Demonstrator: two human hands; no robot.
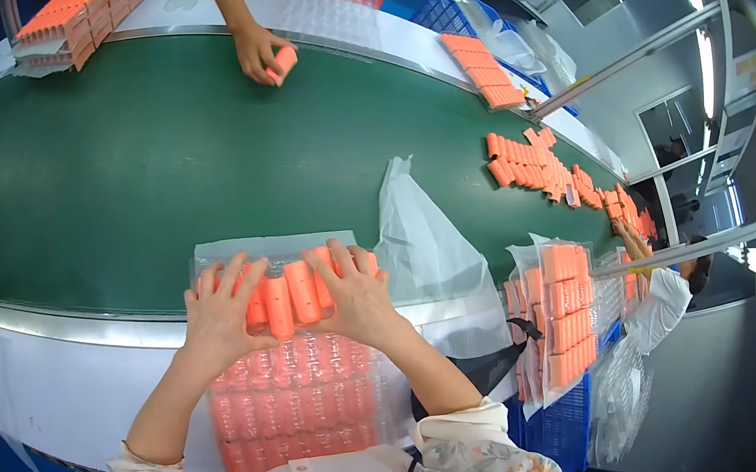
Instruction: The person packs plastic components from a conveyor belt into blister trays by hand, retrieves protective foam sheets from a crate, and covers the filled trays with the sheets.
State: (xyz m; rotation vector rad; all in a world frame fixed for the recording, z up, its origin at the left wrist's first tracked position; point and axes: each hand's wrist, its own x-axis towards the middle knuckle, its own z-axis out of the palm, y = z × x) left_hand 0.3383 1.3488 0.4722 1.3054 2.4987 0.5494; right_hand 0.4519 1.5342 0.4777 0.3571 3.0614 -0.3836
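A row of orange cylindrical pieces [279,307] lies between my two hands, over the far part of a clear plastic tray [296,402]. My left hand [225,313] curls round the left end of the row, and my right hand [350,298] presses on the right end. One piece in the middle sits a little nearer to me than its neighbours. Rows of orange pieces show through the tray's nearer part, which looks covered with clear plastic. A thin white sheet [425,235] rests just right of my right hand, partly on the green belt.
The green belt [141,152] runs across. Opposite, a person's hand [257,53] holds an orange piece. Stacked trays [78,23] stand far left, filled trays [569,316] at right. Loose orange pieces [530,164] lie on the belt near another person [660,305].
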